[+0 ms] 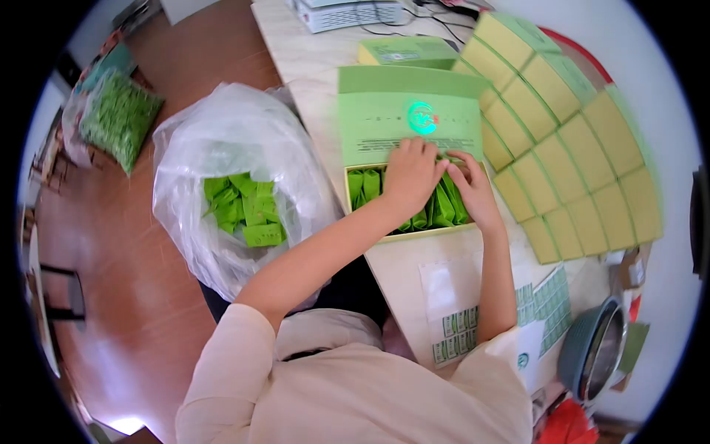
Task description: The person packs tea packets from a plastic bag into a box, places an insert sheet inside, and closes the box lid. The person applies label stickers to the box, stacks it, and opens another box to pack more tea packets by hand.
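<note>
A green carton [414,235] stands on the table with its printed lid [407,118] raised at the back. Slim green packets [444,207] line its inside, side by side. My left hand [412,176] reaches over the middle of the carton, fingers bent together onto the packets near the lid's hinge; the fingertips are hidden. At the carton's right end, my right hand [473,189] has thumb and fingers curled in close to the left, round the top of a packet. Beside my left arm, a clear plastic bag [185,159] holds loose green packets [255,207].
Stacked green-and-yellow cartons [577,155] rise at the right. Another carton [407,50] lies behind the lid. Sticker sheets [551,303] lie near my right elbow, with a basin [584,348] beyond. A filled green bag [122,115] is across the floor.
</note>
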Tool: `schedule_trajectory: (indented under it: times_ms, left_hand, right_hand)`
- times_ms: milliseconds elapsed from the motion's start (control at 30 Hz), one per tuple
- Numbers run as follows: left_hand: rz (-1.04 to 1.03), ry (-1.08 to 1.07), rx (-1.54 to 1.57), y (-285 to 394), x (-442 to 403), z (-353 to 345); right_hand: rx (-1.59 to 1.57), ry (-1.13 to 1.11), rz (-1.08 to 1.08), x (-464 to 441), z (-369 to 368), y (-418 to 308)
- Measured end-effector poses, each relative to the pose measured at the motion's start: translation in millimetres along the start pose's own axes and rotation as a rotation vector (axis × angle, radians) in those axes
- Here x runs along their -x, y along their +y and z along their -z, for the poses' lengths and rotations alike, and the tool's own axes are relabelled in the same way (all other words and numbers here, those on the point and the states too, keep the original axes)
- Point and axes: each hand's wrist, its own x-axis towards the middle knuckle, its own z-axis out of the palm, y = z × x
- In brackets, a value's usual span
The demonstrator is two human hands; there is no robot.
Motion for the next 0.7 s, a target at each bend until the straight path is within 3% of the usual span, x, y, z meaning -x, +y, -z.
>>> schedule_trajectory:
  times_ms: [167, 233, 333, 367, 433, 500, 567, 600, 633, 667, 700]
  left_hand:
    - [-0.005, 0.024, -0.21, 1, 5, -5]
    - [-0.056, 0.005, -0.178, -4, 6, -4]
    - [0.039, 0.004, 0.211, -12, 18, 26]
    - [0.052, 0.022, 0.198, -17, 25, 48]
    - [-0.05, 0.17, 0.443, -33, 49, 91]
    - [0.015, 0.255, 0.61, -55, 84, 123]
    - [0.124, 0.302, 0.559, -82, 128, 139]
    - [0.263, 0.302, 0.65, -93, 150, 141]
    - [0.402, 0.298, 0.742, -103, 172, 141]
    - [0.41, 0.292, 0.742, -110, 192, 140]
    - [0.535, 0.311, 0.781, -117, 212, 138]
  right_hand:
    - [0.296, -0.001, 0.187, -9, -4, 31]
    - [0.124, -0.004, 0.153, -8, -5, 29]
    - [0.342, -0.003, 0.103, -4, -3, 14]
    - [0.342, -0.023, 0.121, -1, -4, 8]
    - [0.754, 0.217, 0.075, 11, -11, -30]
    - [0.666, 0.245, 0.177, 20, -31, -67]
    - [0.524, 0.243, 0.3, 38, -63, -95]
    - [0.468, 0.204, 0.335, 47, -90, -107]
    - [0.444, 0.096, 0.465, 58, -121, -120]
    - [0.417, -0.013, 0.593, 67, -155, -130]
    - [0.39, -0.127, 0.624, 70, -191, -130]
